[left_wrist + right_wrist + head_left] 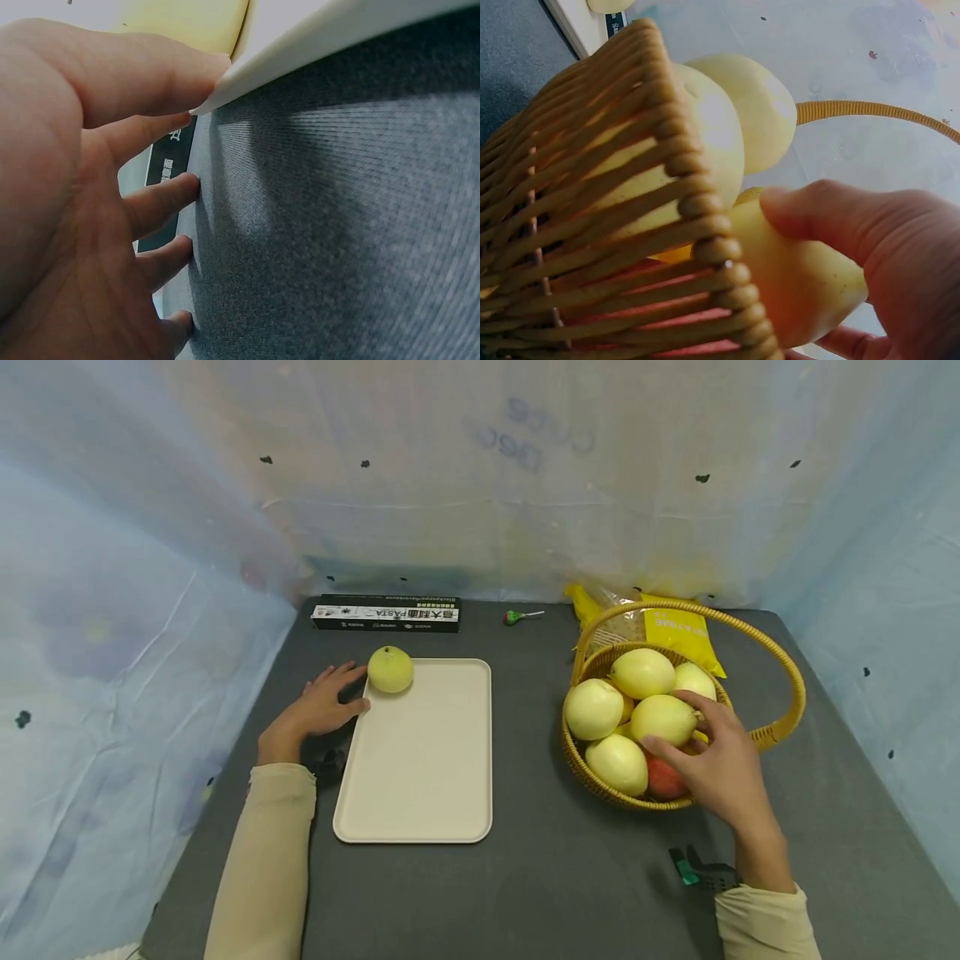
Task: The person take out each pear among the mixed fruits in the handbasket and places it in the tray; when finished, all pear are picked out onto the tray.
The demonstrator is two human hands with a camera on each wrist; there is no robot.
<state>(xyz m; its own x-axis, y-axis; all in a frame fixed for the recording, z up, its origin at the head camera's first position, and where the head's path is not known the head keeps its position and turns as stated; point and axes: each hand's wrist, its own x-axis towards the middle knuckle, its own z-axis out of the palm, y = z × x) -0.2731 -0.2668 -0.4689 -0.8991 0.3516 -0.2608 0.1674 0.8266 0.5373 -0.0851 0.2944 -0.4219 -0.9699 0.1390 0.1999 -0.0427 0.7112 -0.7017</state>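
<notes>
My right hand (716,756) reaches into a wicker basket (572,756) and grips a pale yellow-green pear (663,720), thumb on the near side and fingers round the far side. Several more such pears, among them one at the left rim (592,708), lie heaped there with a red fruit (666,778) low down. In the right wrist view the thumb (810,214) lies on the gripped pear (802,285). With fingers spread, my left hand (318,703) touches the left edge of a cream tray (423,760). One pear (390,669) sits at the tray's far left corner.
A black pasta box (386,613) lies behind the tray. To its right is a lollipop (517,617). Yellow packets (686,639) stand behind the basket, whose tall handle (797,693) arches to the right. Hanging sheets surround the dark grey table (525,877).
</notes>
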